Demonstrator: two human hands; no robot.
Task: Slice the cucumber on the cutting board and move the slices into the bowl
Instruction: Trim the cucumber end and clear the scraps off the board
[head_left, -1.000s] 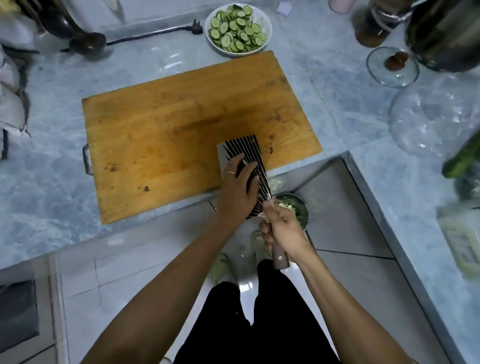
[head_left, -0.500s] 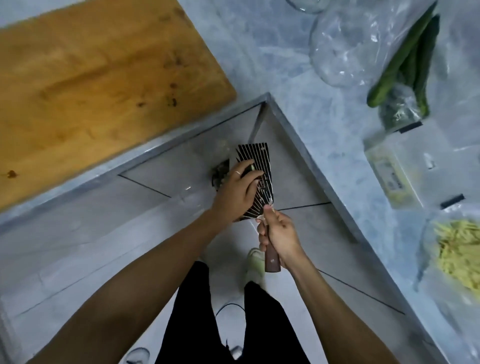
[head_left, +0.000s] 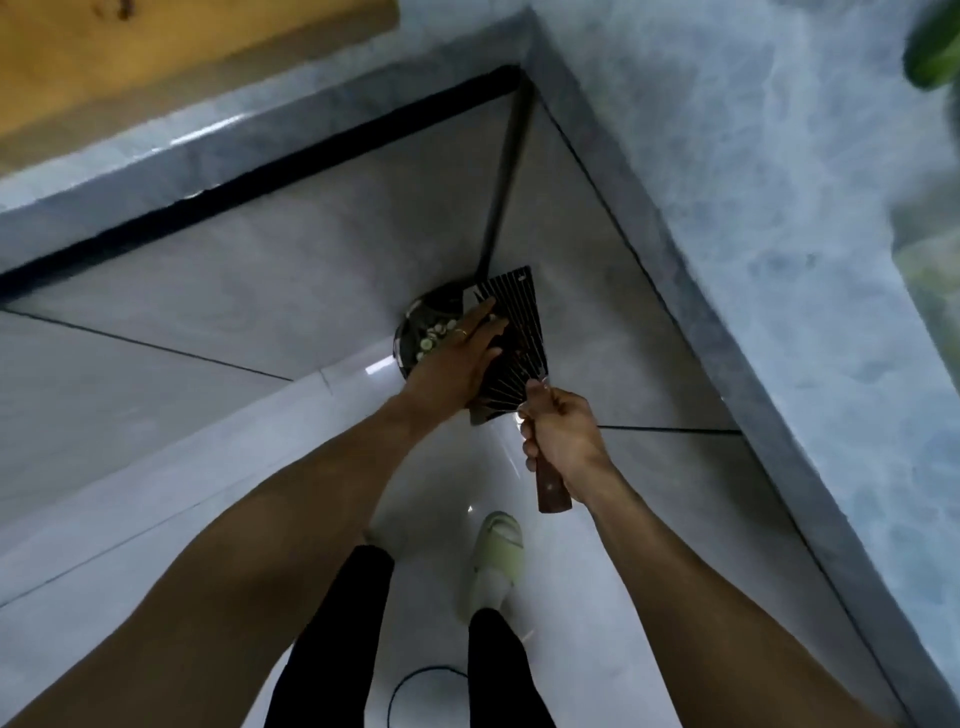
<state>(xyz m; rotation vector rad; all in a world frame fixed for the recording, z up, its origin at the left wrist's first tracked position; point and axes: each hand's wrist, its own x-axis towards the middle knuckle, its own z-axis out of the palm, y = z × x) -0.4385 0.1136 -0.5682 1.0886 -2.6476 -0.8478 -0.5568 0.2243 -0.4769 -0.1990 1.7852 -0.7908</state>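
Observation:
My right hand (head_left: 563, 434) grips the brown wooden handle of a ribbed cleaver (head_left: 517, 332), held low over the floor in the corner below the countertops. My left hand (head_left: 460, 361) lies flat on the blade's face with straight fingers. Just beneath and left of the blade sits a dark bin (head_left: 423, 325) on the floor with pale cucumber scraps (head_left: 434, 335) inside. A corner of the wooden cutting board (head_left: 171, 47) shows at the top left. A whole green cucumber (head_left: 932, 52) peeks in at the top right. The bowl of slices is out of view.
Grey marble countertop (head_left: 753, 171) runs along the top and right, meeting in a corner above the bin. My legs and a pale green slipper (head_left: 493, 558) stand on the glossy tiled floor, with a black cord (head_left: 410, 680) beside them.
The view has tilted down and right, away from the board and bowl. Both hands carried the cleaver off the board's edge down to the bin, and my left hand moved along the blade.

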